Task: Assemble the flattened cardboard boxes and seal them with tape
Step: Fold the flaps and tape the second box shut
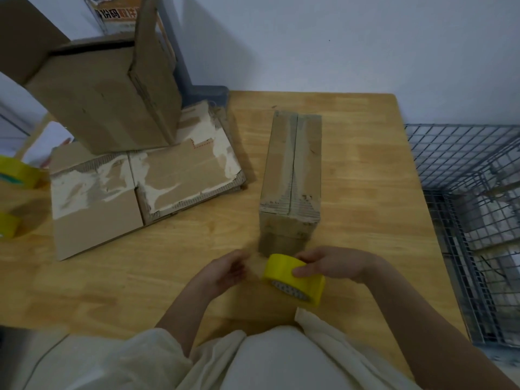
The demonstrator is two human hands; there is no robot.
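While right hand grips yellow tape roll | left hand open, blurred | box flaps closed

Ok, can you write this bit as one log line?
right hand: holds yellow tape roll | left hand: open beside it | assembled box: on table

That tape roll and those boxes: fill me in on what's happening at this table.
A person at the wooden table holds a yellow tape roll in the right hand, fingers curled over its top. The left hand is beside it with loose fingers, blurred, holding nothing I can make out. Just beyond stands an assembled box, flaps closed; whether fresh tape is on its seam is unclear. Flattened boxes lie to the left, with another box on them.
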